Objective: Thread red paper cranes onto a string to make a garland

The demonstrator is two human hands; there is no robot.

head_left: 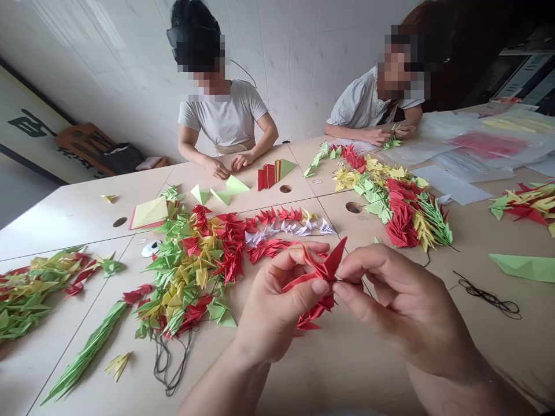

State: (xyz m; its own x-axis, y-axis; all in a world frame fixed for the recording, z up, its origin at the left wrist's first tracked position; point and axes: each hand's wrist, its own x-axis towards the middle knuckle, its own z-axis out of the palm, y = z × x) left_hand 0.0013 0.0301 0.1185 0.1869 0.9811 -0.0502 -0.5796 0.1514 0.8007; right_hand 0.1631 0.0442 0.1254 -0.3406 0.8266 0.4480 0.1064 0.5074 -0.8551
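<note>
My left hand [271, 306] pinches a folded red paper crane [333, 261] between thumb and fingers, in front of me above the table. Close by on its right, my right hand [403, 312] has thumb and forefinger pressed together at the crane's edge. A thin dark line shows at those fingertips, too small to name. Below and behind the crane, a string of red paper cranes [314, 315] is partly hidden by my hands. Left of my hands lies a heap of green, yellow and red strung cranes [186, 260], with loose black cord [167, 364] at its near end.
Two people sit across the table [364, 370], one [225, 115] beside folded paper, the other [368, 104] handling green cranes. Strung cranes [403, 208] lie at right, near black cord [489, 297] and a green paper piece [524, 267]. Plastic bags [472, 138] cover the far right.
</note>
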